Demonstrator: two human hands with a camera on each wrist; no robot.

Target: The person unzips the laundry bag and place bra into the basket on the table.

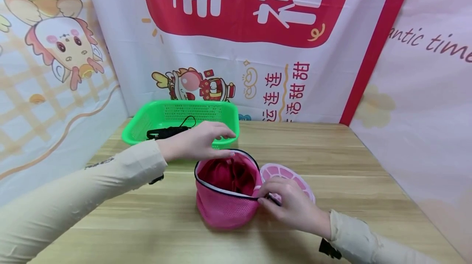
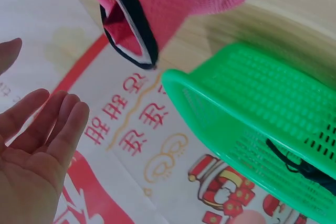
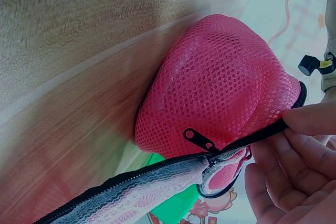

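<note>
A pink mesh laundry bag (image 1: 228,210) stands on the table with its round mouth open upward and dark red fabric (image 1: 221,176) inside. My right hand (image 1: 295,206) pinches the black zipper edge (image 3: 265,131) on the right side of the mouth between thumb and fingers. Beside that grip hangs a black zipper pull (image 3: 198,139). The bag's lid (image 1: 291,174), patterned in pink segments, lies folded out to the right, partly behind my right hand. My left hand (image 1: 206,139) hovers over the far left rim, fingers loosely extended and holding nothing.
Behind the bag, a green perforated basket (image 1: 230,112) stands at the back left, with a black item with a thin cord (image 1: 166,132) in it. Printed cloth walls (image 1: 317,84) border the wooden table (image 1: 147,223) at the back and both sides.
</note>
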